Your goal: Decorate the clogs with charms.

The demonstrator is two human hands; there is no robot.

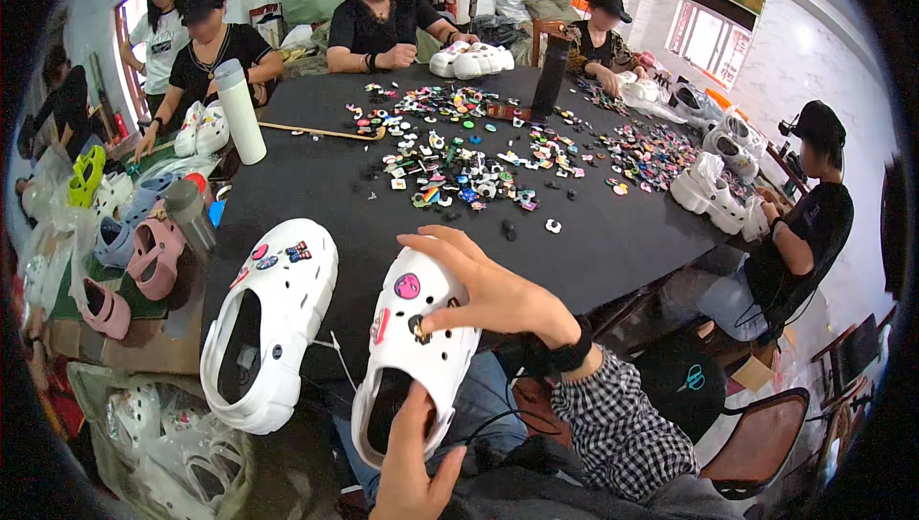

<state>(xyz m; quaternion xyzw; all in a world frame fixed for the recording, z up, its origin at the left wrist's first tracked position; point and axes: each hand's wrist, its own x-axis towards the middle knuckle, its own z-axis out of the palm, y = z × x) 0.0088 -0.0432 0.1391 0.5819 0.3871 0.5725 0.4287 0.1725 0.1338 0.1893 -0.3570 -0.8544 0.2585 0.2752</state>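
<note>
Presently, a white clog [394,352] is held at the near edge of the tabletop [321,190]: fingers of the right hand [498,292] clamp its toe, thumb on a black-and-gold charm [417,331]; fingers of the left hand [414,472] grip its heel. Just left lies a second charm-studded clog [295,295].

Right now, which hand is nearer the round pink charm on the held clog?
Right. The right hand is at the toe of the white clog, beside the round pink charm; the left hand is farther, at the heel.
</note>
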